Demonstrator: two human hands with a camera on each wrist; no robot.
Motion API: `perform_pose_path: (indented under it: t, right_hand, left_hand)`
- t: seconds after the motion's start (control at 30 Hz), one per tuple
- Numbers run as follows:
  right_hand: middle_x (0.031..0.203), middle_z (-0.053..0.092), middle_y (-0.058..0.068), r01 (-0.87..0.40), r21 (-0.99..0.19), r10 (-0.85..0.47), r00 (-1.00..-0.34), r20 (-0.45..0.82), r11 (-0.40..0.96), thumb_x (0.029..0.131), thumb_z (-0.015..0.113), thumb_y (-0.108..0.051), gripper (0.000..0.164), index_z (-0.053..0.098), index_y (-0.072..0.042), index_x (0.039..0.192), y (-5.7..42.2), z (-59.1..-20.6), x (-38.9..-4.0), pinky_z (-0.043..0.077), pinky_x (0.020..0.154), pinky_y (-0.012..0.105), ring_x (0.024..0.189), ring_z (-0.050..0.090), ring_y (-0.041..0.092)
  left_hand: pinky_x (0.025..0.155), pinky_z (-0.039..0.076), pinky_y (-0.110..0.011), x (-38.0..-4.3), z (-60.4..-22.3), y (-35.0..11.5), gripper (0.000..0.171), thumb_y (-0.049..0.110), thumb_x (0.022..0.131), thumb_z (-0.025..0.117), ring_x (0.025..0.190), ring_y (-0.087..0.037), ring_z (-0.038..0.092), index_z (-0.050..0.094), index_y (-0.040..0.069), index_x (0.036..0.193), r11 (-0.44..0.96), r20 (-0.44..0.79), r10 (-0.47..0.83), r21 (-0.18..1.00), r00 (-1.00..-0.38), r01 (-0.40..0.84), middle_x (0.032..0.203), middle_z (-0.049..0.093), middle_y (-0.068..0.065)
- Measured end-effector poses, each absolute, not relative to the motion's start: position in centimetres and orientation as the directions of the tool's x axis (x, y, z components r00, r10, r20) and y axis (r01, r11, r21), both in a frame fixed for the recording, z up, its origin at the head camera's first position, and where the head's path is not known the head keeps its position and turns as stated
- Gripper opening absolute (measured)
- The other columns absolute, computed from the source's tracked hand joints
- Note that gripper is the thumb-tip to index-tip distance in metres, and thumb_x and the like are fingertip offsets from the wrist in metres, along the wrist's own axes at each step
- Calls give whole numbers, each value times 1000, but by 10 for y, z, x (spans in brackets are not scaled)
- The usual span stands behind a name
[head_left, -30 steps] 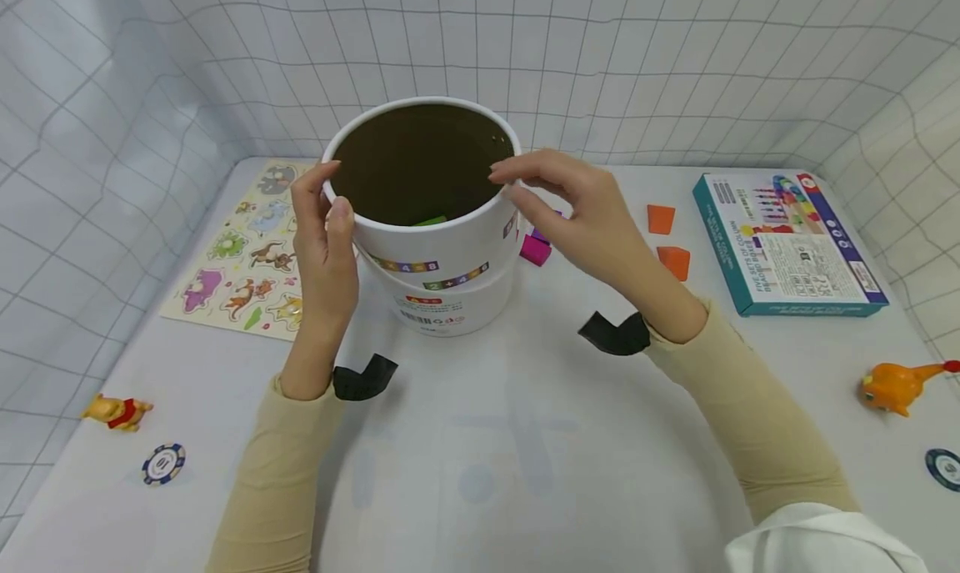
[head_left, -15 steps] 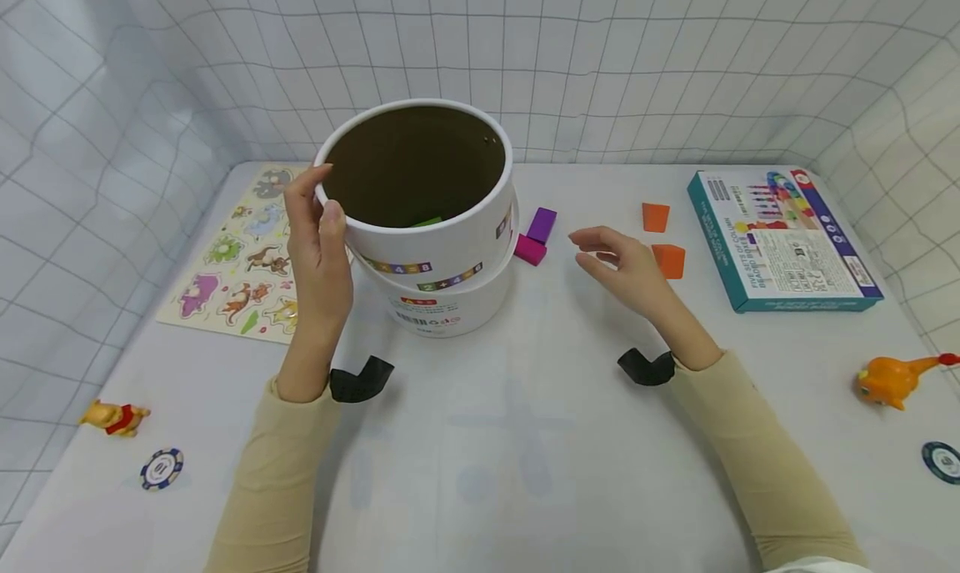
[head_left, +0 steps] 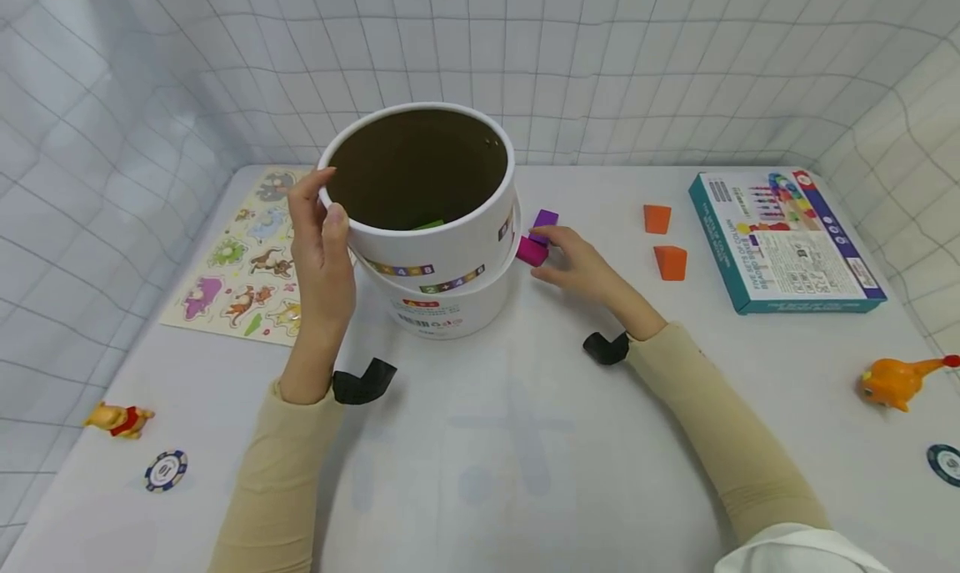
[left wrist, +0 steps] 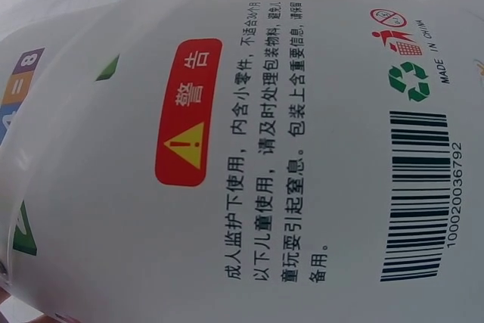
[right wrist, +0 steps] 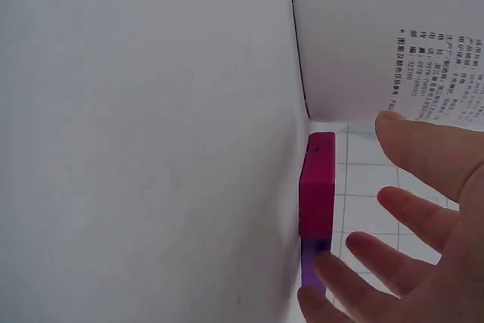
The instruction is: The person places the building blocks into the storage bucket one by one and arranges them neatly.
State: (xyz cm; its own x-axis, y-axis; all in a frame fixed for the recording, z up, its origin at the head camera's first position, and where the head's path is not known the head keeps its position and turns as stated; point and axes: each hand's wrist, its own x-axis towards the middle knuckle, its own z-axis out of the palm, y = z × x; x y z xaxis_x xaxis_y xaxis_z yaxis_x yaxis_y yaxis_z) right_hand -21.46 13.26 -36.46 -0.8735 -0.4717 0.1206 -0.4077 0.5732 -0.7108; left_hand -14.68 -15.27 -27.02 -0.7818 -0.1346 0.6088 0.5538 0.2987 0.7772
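A white bucket (head_left: 457, 310) with number stickers stands on the table, and something green (head_left: 429, 224) shows inside it. My left hand (head_left: 322, 281) grips its rim at the left, the thumb outside and a finger over the edge. Beside the bucket's right side lie a magenta block (head_left: 532, 252) and a purple block (head_left: 547, 218), close together. Around these my right hand (head_left: 577, 264) reaches with spread fingers. In the right wrist view a gap shows between the thumb and the magenta block (right wrist: 318, 187); fingertips overlap the purple block (right wrist: 310, 259), so contact cannot be told.
Two orange blocks (head_left: 671, 263) lie right of my right hand. Farther right are a teal-edged box (head_left: 787, 243) and an orange toy (head_left: 892, 384). An animal sticker sheet (head_left: 243, 256), a small bear figure (head_left: 120, 419) and a poker chip (head_left: 166, 470) lie to the left.
My right hand has left the bucket's rim, dipped down to the right, then moved left to the magenta and purple blocks. My left hand stays on the rim.
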Motion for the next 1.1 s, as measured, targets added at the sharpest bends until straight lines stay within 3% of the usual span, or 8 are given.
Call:
perform_pose_path:
  t: [0.27,0.5,0.77,1.1]
  right_hand:
    - [125,46,16,-454,-635,-444,-876,189,625,78,65,-9,46,50,0,120,119,-373,-226,30,99,38,118,39,27]
    - [110,54,16,-448,-616,-362,-893,269,648,78,63,-2,30,59,1,107,112,-377,-229,42,83,36,97,50,25]
    - [94,53,15,-404,-613,-334,-914,233,679,78,63,-5,31,58,0,108,117,-381,-224,40,72,34,83,46,23]
    - [99,56,12,-294,-665,-247,-955,166,687,81,60,-9,32,56,-5,112,136,-379,-204,42,78,36,86,48,23]
  left_hand:
    - [96,36,-41,-153,-273,-154,46,27,87,34,116,-27,41,35,2,125,317,634,-126,755,-763,575,132,38,-9]
    - [96,37,-39,-156,-280,-159,46,28,87,34,116,-26,41,34,4,126,311,623,-139,766,-770,563,133,38,-8]
    - [96,37,-38,-152,-277,-156,46,27,87,35,116,-28,41,34,2,125,305,626,-133,764,-769,569,132,38,-10]
    - [96,37,-35,-145,-270,-152,46,27,87,33,116,-26,42,34,2,125,323,619,-135,766,-774,556,132,38,-10]
